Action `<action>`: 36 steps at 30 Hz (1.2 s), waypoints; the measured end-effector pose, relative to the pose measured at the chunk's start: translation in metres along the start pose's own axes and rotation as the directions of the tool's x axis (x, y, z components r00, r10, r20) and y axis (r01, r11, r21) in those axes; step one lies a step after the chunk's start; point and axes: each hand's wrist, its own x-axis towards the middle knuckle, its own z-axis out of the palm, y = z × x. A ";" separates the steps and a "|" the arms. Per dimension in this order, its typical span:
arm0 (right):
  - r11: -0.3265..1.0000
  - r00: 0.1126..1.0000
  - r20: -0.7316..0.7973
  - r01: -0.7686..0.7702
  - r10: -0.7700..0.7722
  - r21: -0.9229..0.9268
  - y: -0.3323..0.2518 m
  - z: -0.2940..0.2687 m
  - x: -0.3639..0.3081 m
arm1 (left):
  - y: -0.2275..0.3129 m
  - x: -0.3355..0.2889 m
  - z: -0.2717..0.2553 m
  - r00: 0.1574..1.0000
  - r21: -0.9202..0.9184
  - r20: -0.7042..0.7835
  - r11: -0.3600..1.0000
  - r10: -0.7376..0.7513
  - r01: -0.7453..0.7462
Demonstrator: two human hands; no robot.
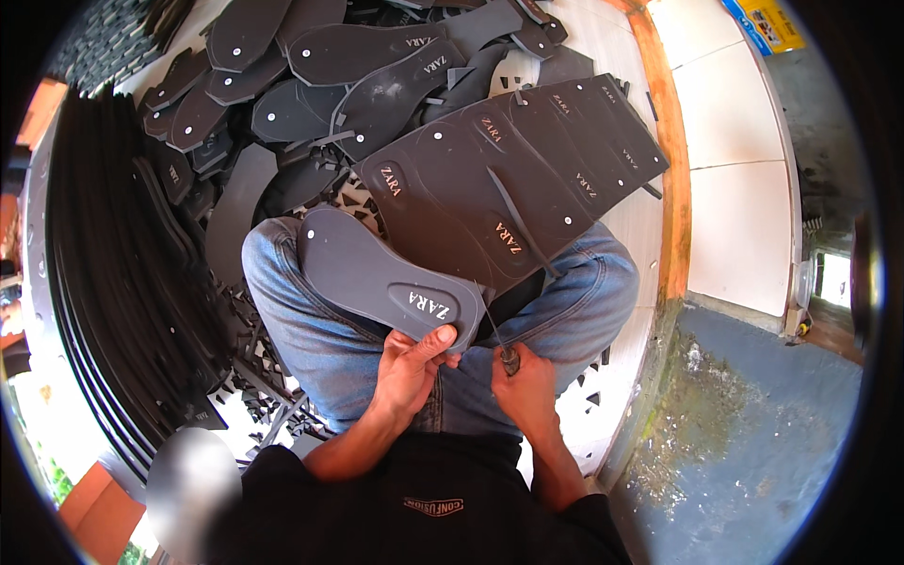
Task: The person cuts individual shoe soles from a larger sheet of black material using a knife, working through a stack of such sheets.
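My left hand point(410, 367) grips a dark grey shoe sole point(372, 259) by its heel end, thumb on top beside the printed heel patch. The sole is tilted above my lap, its wide toe end pointing to the far left. My right hand point(525, 386) is closed around the dark handle of a thin-bladed tool point(509, 358). Its narrow shaft points up and left, close to the sole's heel edge; whether they touch I cannot tell. Just beyond lies a large black sheet point(452, 207) marked with several sole shapes, resting partly over my right knee.
Loose cut soles point(386, 89) are heaped at the far side. A tall stack of black sheets point(122, 282) stands to my left. Black scraps point(273, 400) litter the floor. At the right run an orange-brown strip point(674, 188), white tiles point(734, 217) and a grey floor point(753, 424).
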 end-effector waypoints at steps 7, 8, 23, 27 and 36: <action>0.969 0.969 0.058 0.237 -0.242 0.072 -0.034 0.001 0.047 | 0.006 -0.012 -0.017 0.997 0.087 -0.013 0.993 -0.076 0.077; 0.975 0.980 0.028 0.192 -0.196 0.108 -0.033 0.003 0.047 | 0.014 -0.012 -0.017 0.998 0.134 0.000 0.989 -0.067 0.066; 0.863 0.975 0.013 -0.202 0.222 0.464 0.019 -0.003 0.011 | 0.004 0.054 -0.036 0.914 0.071 -0.405 0.997 -0.009 0.041; 0.814 0.965 0.133 -0.261 0.225 0.519 0.028 -0.012 0.006 | -0.014 0.070 0.004 0.951 -0.008 -0.308 1.000 -0.030 0.029; 0.957 0.931 0.331 -0.224 0.155 0.182 0.015 -0.018 -0.040 | 0.025 0.001 0.004 0.950 0.005 -0.311 0.999 -0.034 0.038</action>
